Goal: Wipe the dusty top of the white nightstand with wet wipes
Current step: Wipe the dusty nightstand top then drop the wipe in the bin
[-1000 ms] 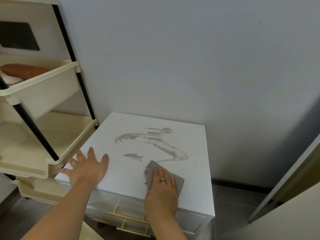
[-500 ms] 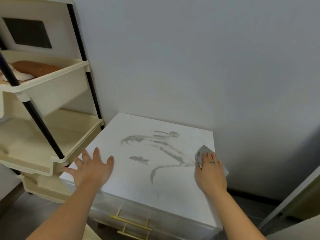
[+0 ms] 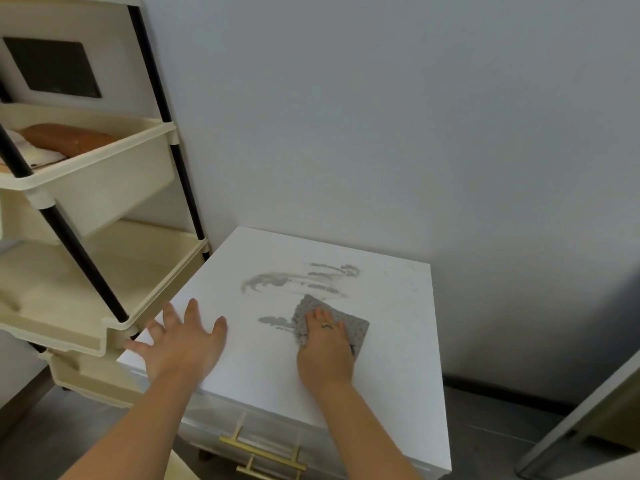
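Note:
The white nightstand (image 3: 391,344) stands against the wall, its top marked with grey dust smears (image 3: 298,280) toward the back middle and a small smear (image 3: 273,321) left of the wipe. A grey wet wipe (image 3: 353,323) lies flat on the top near the centre. My right hand (image 3: 325,348) presses on the wipe with straight fingers and covers its left half. My left hand (image 3: 183,344) rests flat with spread fingers on the top's front left corner.
A cream tiered cart with black poles (image 3: 104,258) stands right against the nightstand's left side, a brown object (image 3: 65,138) in its upper tray. The grey wall is directly behind. A gold drawer handle (image 3: 263,455) shows below. A door edge (image 3: 588,420) is at the lower right.
My right hand slid the wipe from the front centre out to the right edge, then back left to the middle. The curved smear on the right is gone. My left hand stayed put.

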